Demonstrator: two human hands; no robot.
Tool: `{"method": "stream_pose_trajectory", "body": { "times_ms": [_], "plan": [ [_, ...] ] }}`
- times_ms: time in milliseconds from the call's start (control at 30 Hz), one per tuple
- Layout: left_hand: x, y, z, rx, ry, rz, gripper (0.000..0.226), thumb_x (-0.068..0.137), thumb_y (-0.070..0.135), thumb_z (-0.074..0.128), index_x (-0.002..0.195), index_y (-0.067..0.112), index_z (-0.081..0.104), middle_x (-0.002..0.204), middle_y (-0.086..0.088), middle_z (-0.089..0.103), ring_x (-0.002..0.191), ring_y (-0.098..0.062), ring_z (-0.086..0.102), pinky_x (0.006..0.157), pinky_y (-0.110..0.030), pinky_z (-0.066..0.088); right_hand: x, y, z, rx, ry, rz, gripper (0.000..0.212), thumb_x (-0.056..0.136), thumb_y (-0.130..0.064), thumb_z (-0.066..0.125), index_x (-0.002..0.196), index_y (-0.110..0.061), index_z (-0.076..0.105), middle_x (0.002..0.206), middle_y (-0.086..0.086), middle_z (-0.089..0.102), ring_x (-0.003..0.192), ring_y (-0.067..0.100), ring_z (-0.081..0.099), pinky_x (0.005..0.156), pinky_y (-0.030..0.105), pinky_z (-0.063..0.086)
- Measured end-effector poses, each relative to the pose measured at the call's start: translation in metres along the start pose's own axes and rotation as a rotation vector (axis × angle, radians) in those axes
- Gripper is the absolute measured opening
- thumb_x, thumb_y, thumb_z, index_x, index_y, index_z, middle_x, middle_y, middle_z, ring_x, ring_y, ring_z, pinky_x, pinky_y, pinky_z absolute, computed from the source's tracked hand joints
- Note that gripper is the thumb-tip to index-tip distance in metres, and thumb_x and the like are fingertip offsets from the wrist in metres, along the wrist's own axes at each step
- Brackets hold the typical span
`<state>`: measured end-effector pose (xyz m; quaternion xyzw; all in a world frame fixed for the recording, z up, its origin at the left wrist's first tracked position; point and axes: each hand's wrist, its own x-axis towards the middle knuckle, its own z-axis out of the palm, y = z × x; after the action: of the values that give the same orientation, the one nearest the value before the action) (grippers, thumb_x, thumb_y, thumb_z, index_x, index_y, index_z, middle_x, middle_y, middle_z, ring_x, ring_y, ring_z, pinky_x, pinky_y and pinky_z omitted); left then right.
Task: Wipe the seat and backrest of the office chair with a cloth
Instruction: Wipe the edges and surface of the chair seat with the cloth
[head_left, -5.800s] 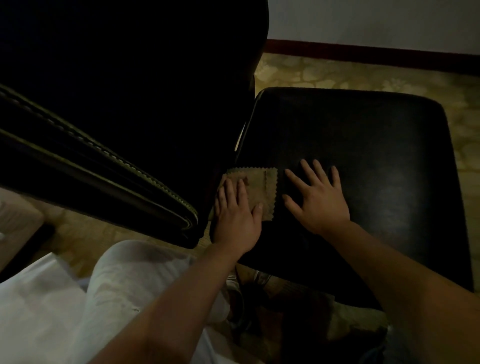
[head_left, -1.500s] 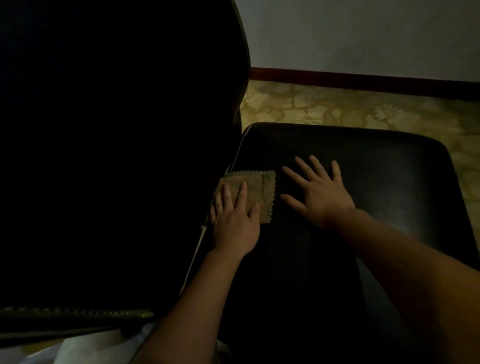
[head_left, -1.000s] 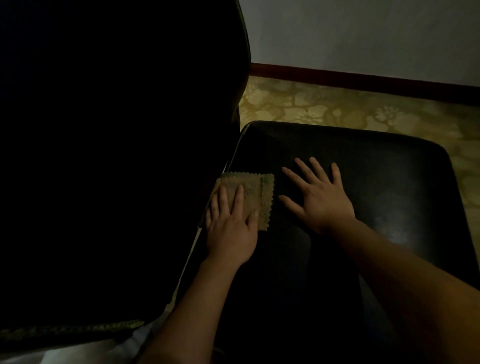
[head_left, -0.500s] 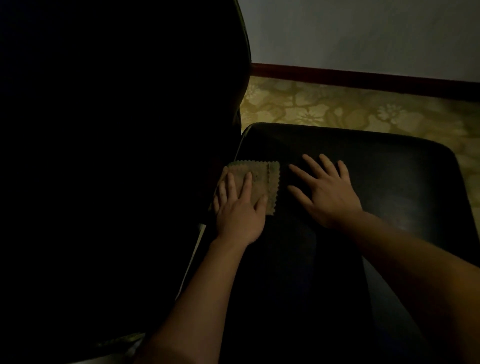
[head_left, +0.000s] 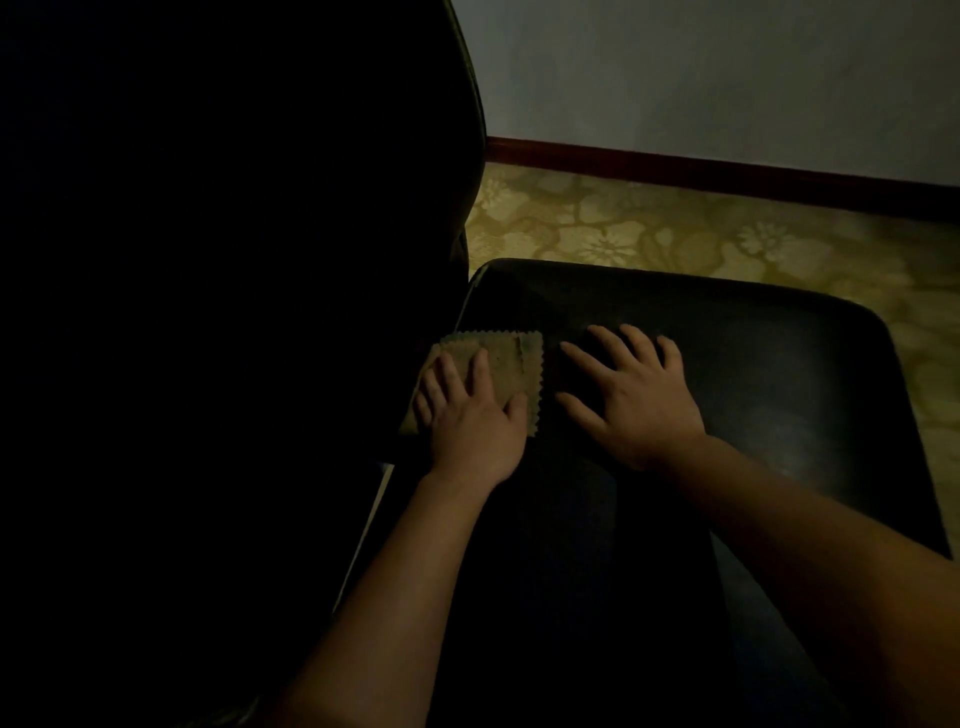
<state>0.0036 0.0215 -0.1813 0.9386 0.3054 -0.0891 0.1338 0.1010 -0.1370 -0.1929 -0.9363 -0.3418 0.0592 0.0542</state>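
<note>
Since half a second ago little has shifted: both hands sit slightly lower, same pose. Tan cloth (head_left: 506, 366) with pinked edges lies flat on the black seat (head_left: 779, 374), against the dark backrest (head_left: 234, 312) at nine o'clock. Left hand (head_left: 470, 415) presses it, fingers flat, grip uncurled. Right hand (head_left: 636, 397), at three o'clock of the cloth, rests spread and empty on the seat. Patterned floor (head_left: 675, 234) lies at twelve o'clock.

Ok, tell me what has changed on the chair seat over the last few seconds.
Little. The left hand stays flat on the cloth, shifting it only slightly along the seat beside the backrest. The right hand stays spread on the seat, apart from the cloth. Nothing grasped or released; the view shifted.
</note>
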Motion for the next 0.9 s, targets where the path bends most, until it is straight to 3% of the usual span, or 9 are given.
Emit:
{"method": "stream_pose_trajectory", "body": {
  "times_ms": [133, 267, 433, 567, 733, 900],
  "plan": [
    [0.012, 0.006, 0.000, 0.031, -0.013, 0.014, 0.076, 0.104, 0.061, 0.025, 0.162, 0.030, -0.013, 0.168, -0.013, -0.020, 0.156, -0.034, -0.016, 0.126, -0.050, -0.008, 0.002, 0.001, 0.001, -0.022, 0.022, 0.001, 0.074, 0.086, -0.076, 0.009, 0.152, -0.044, 0.019, 0.161, 0.001, 0.020, 0.147, 0.031, 0.014, 0.117, 0.057, 0.010],
    [-0.009, -0.004, 0.005, 0.054, 0.016, 0.037, 0.075, 0.104, 0.062, 0.023, 0.162, 0.029, -0.012, 0.170, -0.010, -0.018, 0.156, -0.030, -0.016, 0.126, -0.048, -0.009, 0.000, 0.000, 0.005, -0.023, 0.010, 0.004, 0.076, 0.084, -0.076, 0.004, 0.153, -0.044, 0.013, 0.164, 0.001, 0.011, 0.150, 0.030, 0.005, 0.118, 0.059, -0.001],
    [-0.032, -0.020, 0.007, -0.015, -0.003, 0.048, 0.062, 0.109, 0.048, 0.017, 0.160, 0.032, -0.012, 0.170, -0.002, -0.018, 0.156, -0.022, -0.017, 0.126, -0.043, -0.009, 0.000, -0.001, 0.004, -0.009, -0.001, 0.005, 0.080, 0.081, -0.077, -0.001, 0.153, -0.044, 0.009, 0.165, 0.000, 0.005, 0.151, 0.027, -0.003, 0.118, 0.059, -0.007],
    [-0.015, -0.016, 0.004, -0.053, 0.031, 0.064, 0.070, 0.110, 0.040, 0.027, 0.160, 0.020, -0.017, 0.171, -0.002, -0.013, 0.157, -0.020, -0.014, 0.127, -0.040, -0.008, 0.000, 0.000, 0.005, -0.010, 0.013, 0.012, 0.080, 0.081, -0.077, -0.003, 0.153, -0.044, 0.008, 0.165, -0.001, 0.005, 0.151, 0.027, -0.002, 0.118, 0.058, -0.008],
    [0.021, 0.001, -0.007, 0.008, -0.061, 0.088, 0.070, 0.110, 0.043, 0.026, 0.162, 0.014, -0.010, 0.170, -0.007, -0.018, 0.156, -0.025, -0.019, 0.126, -0.043, -0.011, 0.000, 0.001, 0.006, -0.010, 0.028, 0.017, 0.079, 0.082, -0.077, -0.001, 0.153, -0.044, 0.009, 0.165, -0.002, 0.006, 0.151, 0.026, -0.001, 0.118, 0.058, -0.008],
    [0.039, 0.007, -0.007, -0.002, -0.027, 0.097, 0.069, 0.109, 0.046, 0.027, 0.163, 0.018, -0.005, 0.170, -0.007, -0.018, 0.156, -0.024, -0.020, 0.125, -0.043, -0.011, 0.001, 0.001, 0.007, -0.004, 0.032, 0.019, 0.079, 0.082, -0.077, -0.001, 0.153, -0.044, 0.010, 0.165, -0.001, 0.007, 0.151, 0.026, -0.001, 0.118, 0.058, -0.007]
  ]
}}
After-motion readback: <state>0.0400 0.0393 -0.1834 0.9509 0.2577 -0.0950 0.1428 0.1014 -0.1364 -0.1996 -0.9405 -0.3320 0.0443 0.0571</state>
